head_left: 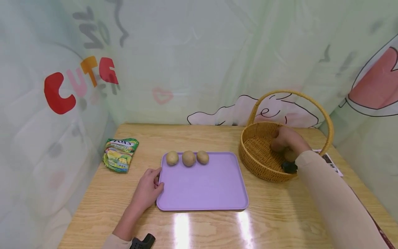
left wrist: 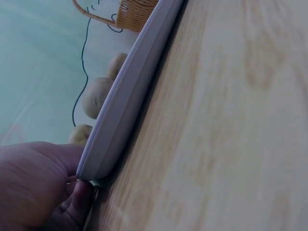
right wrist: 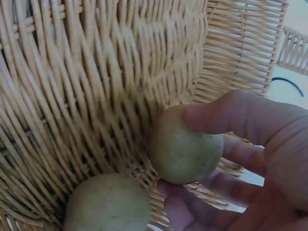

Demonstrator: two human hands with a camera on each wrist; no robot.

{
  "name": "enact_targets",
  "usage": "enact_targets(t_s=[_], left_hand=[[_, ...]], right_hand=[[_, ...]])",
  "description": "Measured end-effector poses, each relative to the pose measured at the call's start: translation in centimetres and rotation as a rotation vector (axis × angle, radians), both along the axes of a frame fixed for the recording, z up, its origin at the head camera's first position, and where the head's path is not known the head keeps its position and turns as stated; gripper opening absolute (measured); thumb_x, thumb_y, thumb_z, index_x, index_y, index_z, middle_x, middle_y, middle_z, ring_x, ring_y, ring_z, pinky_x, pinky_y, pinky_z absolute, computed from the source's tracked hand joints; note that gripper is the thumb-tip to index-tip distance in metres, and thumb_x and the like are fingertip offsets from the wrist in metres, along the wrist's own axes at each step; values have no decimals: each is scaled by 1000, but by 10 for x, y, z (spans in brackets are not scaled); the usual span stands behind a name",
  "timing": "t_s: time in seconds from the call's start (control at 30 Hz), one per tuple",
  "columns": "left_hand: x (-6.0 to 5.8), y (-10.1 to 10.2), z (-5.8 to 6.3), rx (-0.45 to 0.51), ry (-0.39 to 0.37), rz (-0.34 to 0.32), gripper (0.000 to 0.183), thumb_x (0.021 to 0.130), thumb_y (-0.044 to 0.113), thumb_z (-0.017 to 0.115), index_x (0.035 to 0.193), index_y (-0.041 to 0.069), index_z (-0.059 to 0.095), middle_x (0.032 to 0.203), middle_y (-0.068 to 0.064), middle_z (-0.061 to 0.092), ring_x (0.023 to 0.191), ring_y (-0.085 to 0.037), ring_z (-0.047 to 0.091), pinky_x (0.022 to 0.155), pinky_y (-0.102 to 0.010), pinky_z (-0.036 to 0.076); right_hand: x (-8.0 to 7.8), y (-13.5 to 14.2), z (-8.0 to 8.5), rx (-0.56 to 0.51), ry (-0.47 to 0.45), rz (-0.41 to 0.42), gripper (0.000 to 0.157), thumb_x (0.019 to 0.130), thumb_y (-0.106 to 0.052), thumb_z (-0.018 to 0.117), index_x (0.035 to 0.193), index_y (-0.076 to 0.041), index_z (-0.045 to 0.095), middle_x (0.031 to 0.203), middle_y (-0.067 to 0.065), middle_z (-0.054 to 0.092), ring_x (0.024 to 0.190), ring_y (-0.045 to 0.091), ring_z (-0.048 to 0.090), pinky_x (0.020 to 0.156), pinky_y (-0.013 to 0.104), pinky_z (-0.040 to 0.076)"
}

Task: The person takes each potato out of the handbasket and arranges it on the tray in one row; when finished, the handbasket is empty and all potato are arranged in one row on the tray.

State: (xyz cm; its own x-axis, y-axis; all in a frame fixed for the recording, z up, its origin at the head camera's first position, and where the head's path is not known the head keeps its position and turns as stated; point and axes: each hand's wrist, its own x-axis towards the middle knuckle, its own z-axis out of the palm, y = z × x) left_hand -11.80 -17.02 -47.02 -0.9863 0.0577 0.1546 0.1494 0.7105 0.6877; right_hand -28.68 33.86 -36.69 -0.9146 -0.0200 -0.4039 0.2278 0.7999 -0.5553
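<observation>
A purple tray (head_left: 202,186) lies on the table, with three potatoes (head_left: 189,158) in a row along its far left edge. My left hand (head_left: 148,188) grips the tray's left rim, thumb on top and fingers at the underside in the left wrist view. To the right stands a wicker basket (head_left: 262,171) with a tall handle. Inside it, my right hand (head_left: 290,140) holds a potato (right wrist: 185,147) between thumb and fingers, close to the woven wall. Another potato (right wrist: 108,204) rests beside it in the basket.
A green candy bag (head_left: 120,154) lies at the table's left back. Behind the basket's right side is a white printed sheet (head_left: 331,162). Printed curtains (head_left: 186,62) hang around the table's back and sides. The basket handle (head_left: 290,91) arches over my right hand.
</observation>
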Motion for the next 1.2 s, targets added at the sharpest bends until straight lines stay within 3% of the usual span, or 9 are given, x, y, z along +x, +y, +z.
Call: enact_targets(t_s=[0.1, 0.27, 0.5, 0.7, 0.83, 0.97, 1.2], left_hand=[[0, 1, 0, 4, -2, -3, 56, 81, 3, 73, 133, -7, 54, 92, -5, 50, 71, -11, 48, 59, -23, 44], [0, 1, -1, -5, 3, 8, 55, 81, 3, 73, 133, -6, 55, 92, -5, 50, 70, -11, 48, 60, -23, 44], [2, 1, 1, -5, -8, 8, 56, 81, 3, 73, 133, -7, 54, 91, -5, 50, 70, -11, 47, 59, -24, 44], [2, 1, 1, -7, -13, 6, 56, 81, 3, 73, 133, -6, 54, 91, -6, 50, 71, -11, 47, 59, -24, 44], [2, 1, 2, -7, -22, 10, 56, 82, 4, 72, 134, -6, 54, 93, -6, 51, 71, -11, 48, 60, -24, 44], [2, 1, 2, -4, -35, 15, 55, 83, 5, 72, 134, -5, 54, 94, -5, 51, 72, -11, 48, 59, -23, 44], [2, 2, 3, 2, -16, 11, 54, 82, 3, 72, 133, -6, 55, 94, -6, 51, 72, -11, 48, 59, -23, 44]], right_hand=[[-2, -1, 5, 129, 87, 94, 20, 74, -3, 63, 90, 2, 52, 87, 17, 49, 72, 30, 50, 52, 38, 44], [-3, -13, 23, 215, 234, 211, 25, 80, -12, 60, 101, 2, 57, 84, 14, 55, 72, 28, 51, 54, 37, 43], [8, -35, 46, 229, 332, 291, 33, 79, -12, 61, 110, 0, 59, 85, 11, 55, 72, 26, 49, 57, 37, 40], [20, -55, 60, 220, 393, 333, 46, 75, -10, 66, 121, -10, 57, 99, 12, 58, 84, 27, 50, 67, 39, 41], [27, -71, 68, 217, 418, 377, 44, 75, -12, 70, 118, -6, 62, 98, 12, 60, 85, 27, 51, 71, 41, 43], [32, -85, 71, 218, 443, 425, 41, 76, -15, 74, 114, -2, 66, 96, 10, 63, 84, 25, 54, 72, 41, 46], [41, -108, 67, 152, 442, 431, 47, 74, -15, 79, 119, -5, 67, 101, 10, 63, 88, 25, 50, 72, 38, 44]])
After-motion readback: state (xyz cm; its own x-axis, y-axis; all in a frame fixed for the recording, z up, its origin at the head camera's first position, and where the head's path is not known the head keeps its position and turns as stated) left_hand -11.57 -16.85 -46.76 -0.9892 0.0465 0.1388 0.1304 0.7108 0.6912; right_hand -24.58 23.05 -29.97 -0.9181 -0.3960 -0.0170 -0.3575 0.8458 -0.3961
